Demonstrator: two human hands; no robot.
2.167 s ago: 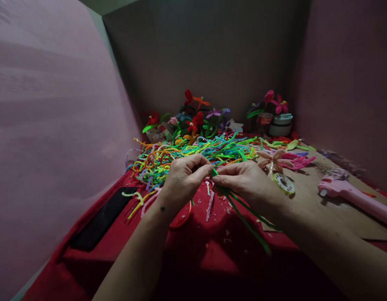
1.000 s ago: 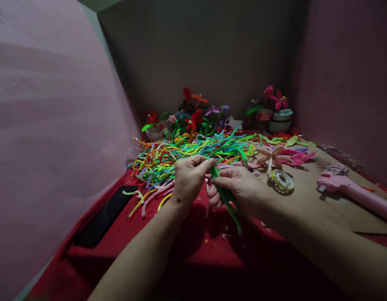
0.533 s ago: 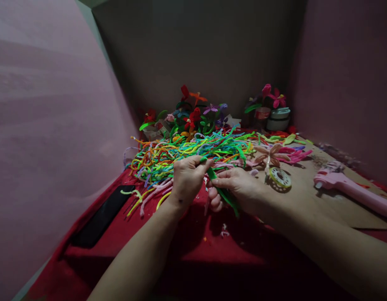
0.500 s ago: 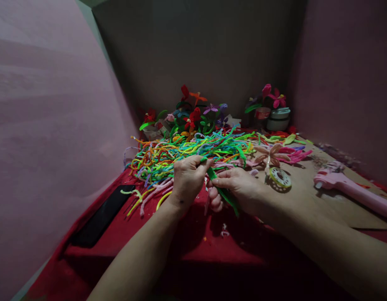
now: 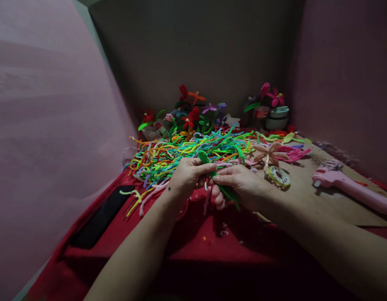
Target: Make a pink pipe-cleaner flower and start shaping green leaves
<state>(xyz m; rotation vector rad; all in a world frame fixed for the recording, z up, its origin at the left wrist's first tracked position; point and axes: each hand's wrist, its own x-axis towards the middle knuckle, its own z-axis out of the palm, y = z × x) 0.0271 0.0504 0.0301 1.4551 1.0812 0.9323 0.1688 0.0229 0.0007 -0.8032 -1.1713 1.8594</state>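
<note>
A green fuzzy pipe-cleaner leaf (image 5: 227,192) runs slantwise through both hands, its rounded upper end poking out above my left thumb. My left hand (image 5: 190,175) pinches it near that upper end. Lower down, my right hand (image 5: 240,182) grips the same strip between thumb and fingers, and its tail hangs below towards the table. The fingertips of the two hands nearly meet. Just behind them spreads a big tangled pile of coloured pipe cleaners (image 5: 181,154).
On the red cloth (image 5: 193,246) a black phone (image 5: 102,217) lies at left. To the right, cardboard (image 5: 296,205) carries a pink glue gun (image 5: 347,184), a yellow-rimmed spool (image 5: 278,176) and a brown pipe-cleaner flower (image 5: 270,154). Finished flowers (image 5: 190,119) and a lidded jar (image 5: 277,118) stand behind.
My left hand has shifted its hold and turned slightly, with its fingers less curled. The leaf's rounded upper end now shows above the thumb.
</note>
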